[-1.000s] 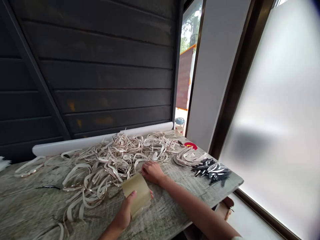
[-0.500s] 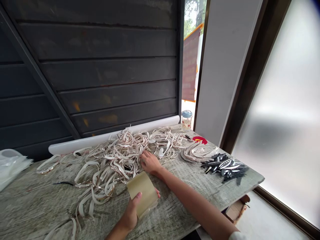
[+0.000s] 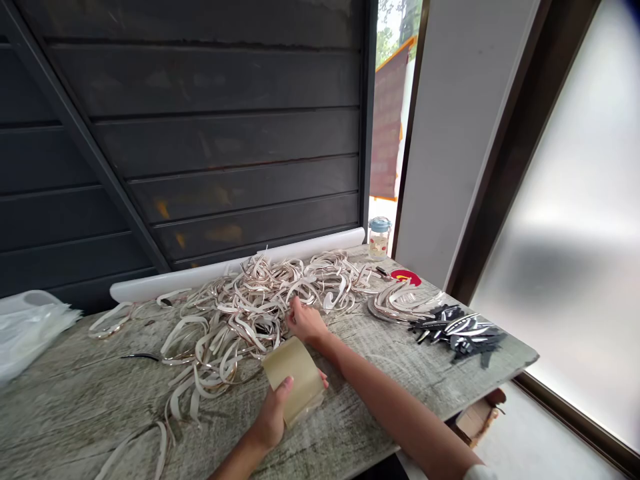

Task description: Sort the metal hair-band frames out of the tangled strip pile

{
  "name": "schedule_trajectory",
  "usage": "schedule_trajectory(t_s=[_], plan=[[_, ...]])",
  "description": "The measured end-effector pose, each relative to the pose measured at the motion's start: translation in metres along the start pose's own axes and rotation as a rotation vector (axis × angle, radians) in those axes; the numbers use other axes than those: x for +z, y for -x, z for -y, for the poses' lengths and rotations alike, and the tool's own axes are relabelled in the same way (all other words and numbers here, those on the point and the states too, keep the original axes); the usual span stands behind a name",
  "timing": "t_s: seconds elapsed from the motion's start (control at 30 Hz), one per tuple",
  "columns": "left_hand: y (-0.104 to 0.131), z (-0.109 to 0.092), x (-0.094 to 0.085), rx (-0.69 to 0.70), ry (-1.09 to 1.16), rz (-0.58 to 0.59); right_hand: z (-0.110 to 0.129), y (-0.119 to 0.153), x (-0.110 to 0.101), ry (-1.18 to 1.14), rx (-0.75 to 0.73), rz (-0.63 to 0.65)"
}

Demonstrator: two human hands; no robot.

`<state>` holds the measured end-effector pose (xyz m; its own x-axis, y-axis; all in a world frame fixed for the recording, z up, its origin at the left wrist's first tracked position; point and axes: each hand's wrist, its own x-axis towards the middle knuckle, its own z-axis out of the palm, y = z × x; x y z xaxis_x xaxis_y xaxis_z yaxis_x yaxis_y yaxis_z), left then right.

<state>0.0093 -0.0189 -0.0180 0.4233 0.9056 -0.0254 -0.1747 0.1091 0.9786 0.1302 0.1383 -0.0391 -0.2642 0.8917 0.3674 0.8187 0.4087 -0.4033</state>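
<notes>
My left hand (image 3: 273, 417) is closed around a wide tan roll of tape (image 3: 293, 373), thumb on its upper face and fingertips at its right side. Clear film shows along the roll's lower right edge. Beyond it, my right hand (image 3: 306, 323) is at the near right side of a tangled heap of thin white and rose-gold strips (image 3: 250, 293). Its fingers are curled together against the strips; what they pinch, if anything, is hidden. Both hands are over the weathered grey tabletop (image 3: 380, 400).
A bundle of curved strips (image 3: 395, 303) and black-and-silver pieces (image 3: 460, 330) lie right. Behind are a red disc (image 3: 406, 277), a blue-lidded jar (image 3: 380, 239) and a long white roll (image 3: 165, 283). Plastic bags (image 3: 35, 333) lie left. A cardboard box (image 3: 477, 420) is below the table's right edge.
The whole view has shifted slightly, so things appear farther right. My right hand's fingers have curled in more at the heap. My left hand still holds the tape roll, turned slightly.
</notes>
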Motion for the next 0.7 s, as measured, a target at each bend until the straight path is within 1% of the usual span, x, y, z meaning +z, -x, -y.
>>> schedule_trajectory(t_s=[0.07, 0.23, 0.37, 0.5, 0.7], plan=[[0.0003, -0.0008, 0.0010, -0.006, 0.008, 0.003, 0.0010, 0.0017, 0.0002, -0.006, -0.051, 0.028], [0.0007, -0.0031, 0.0049, -0.025, 0.006, -0.020, 0.0005, 0.0025, -0.0003, -0.028, -0.231, 0.089], [0.0006, -0.0032, 0.0055, -0.033, 0.025, -0.003, -0.0003, 0.0017, 0.0009, -0.032, -0.333, 0.129], [0.0006, -0.0022, 0.0051, -0.031, 0.015, -0.004, 0.0011, 0.0026, 0.0019, -0.026, -0.348, 0.162], [0.0003, 0.0011, 0.0025, -0.024, 0.018, 0.015, 0.0017, 0.0088, -0.0051, -0.059, -0.256, 0.150]])
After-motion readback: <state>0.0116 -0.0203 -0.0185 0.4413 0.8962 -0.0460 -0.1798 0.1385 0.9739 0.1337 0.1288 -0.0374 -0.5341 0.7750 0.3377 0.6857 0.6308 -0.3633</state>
